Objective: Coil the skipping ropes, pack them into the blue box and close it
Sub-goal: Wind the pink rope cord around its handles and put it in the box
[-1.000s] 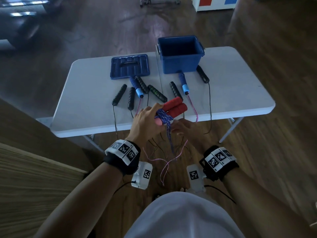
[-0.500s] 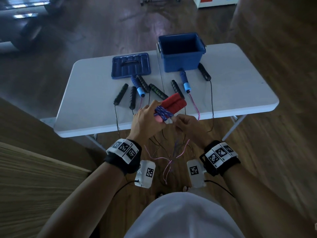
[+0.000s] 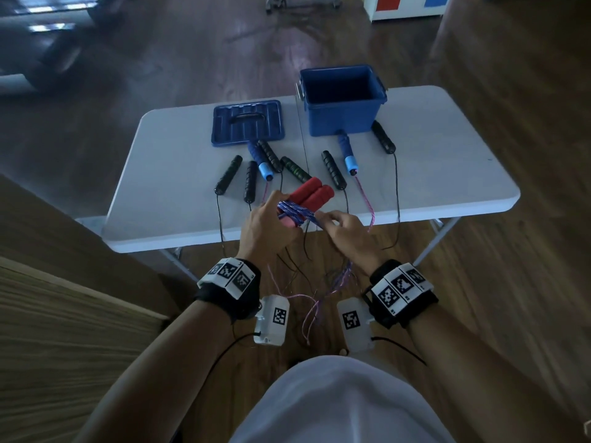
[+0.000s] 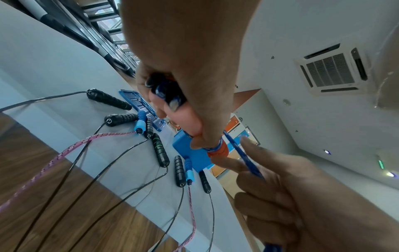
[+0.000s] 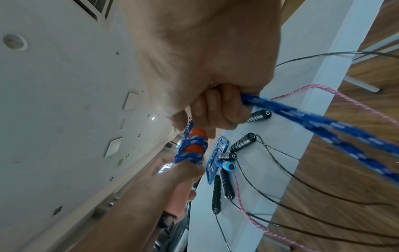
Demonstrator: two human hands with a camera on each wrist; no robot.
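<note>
- Now, lid [image 3: 248,123] flat on table [image 3: 166,174], far left.
- Left hand [image 3: 265,228] grips red handles [image 3: 311,195], blue rope [image 3: 292,212] wound round them.
- Right hand [image 3: 350,238] pinches the rope's free length.
- Blue box [image 3: 343,118] open, behind, on the table.

A white folding tabletop [image 3: 447,161] is set on a dark wood floor [image 3: 192,52]. A ceiling vent [image 4: 330,68] is seen overhead; the room is dimly lit.

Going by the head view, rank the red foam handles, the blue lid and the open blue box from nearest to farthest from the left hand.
1. Red foam handles: gripped in the left hand.
2. Flat blue lid: on the table beyond, slightly left.
3. Open blue box: far table edge, to the right.
</note>
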